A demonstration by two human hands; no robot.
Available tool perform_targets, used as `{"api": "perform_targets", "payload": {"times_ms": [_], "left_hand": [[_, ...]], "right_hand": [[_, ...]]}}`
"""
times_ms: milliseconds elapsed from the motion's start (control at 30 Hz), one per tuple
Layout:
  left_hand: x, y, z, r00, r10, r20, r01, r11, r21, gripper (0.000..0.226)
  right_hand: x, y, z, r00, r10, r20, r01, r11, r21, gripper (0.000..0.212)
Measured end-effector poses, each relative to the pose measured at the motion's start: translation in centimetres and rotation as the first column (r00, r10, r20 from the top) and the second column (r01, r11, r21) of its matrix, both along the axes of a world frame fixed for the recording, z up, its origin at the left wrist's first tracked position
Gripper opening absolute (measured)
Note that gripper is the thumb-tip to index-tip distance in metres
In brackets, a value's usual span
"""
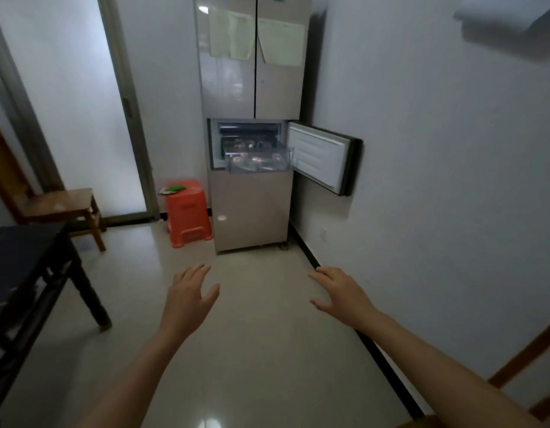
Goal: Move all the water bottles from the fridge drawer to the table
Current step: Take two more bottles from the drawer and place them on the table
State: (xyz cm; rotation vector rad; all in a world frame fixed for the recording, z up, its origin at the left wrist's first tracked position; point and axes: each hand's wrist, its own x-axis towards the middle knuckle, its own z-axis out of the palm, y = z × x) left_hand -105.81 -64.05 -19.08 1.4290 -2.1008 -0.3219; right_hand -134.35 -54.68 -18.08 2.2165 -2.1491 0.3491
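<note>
Both bare arms stretched out in front, left hand [189,294] and right hand [340,292] side by side but apart, palms down, fingers loosely spread, holding nothing.

- The fridge [252,118] stands ahead against the right wall.
- Its drawer [258,160] juts forward.
- A stool [188,213] sits left of it.
- The table [23,267] stands far left.

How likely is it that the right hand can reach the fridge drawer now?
Probably not yet. The open right hand hangs over floor well short of the pulled-out drawer; nothing blocks the way.
</note>
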Motion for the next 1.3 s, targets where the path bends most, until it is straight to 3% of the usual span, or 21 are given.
{"api": "perform_targets", "payload": {"times_ms": [367,633,933,1067,1300], "left_hand": [[-2.8,-15.6,0.8,0.999,0.002,-0.05,-0.003,1.0,-0.021,0.05],[-9.2,-25.3,-0.3,0.998,0.013,-0.063,-0.014,1.0,-0.011,0.049],[-17.4,-37.5,3.2,0.989,0.052,-0.138,-0.064,0.994,-0.083,0.041],[-18.5,-41.3,2.5,0.987,0.116,-0.108,-0.123,0.991,-0.053,0.043],[-19.2,-50.7,0.6,0.977,0.157,-0.148,-0.167,0.984,-0.061,0.039]], "right_hand": [[-4.1,-15.6,1.4,1.0,0.007,-0.008,-0.008,1.0,-0.028,0.059],[-10.9,-26.9,0.5,0.999,-0.014,0.043,0.015,1.0,-0.025,0.059],[-18.0,-42.1,2.1,0.98,0.028,0.195,-0.013,0.997,-0.077,0.058],[-19.3,-46.9,1.0,0.966,0.032,0.255,-0.022,0.999,-0.04,0.058],[-20.1,-57.4,-0.7,0.97,0.082,0.228,-0.08,0.997,-0.016,0.058]]}}
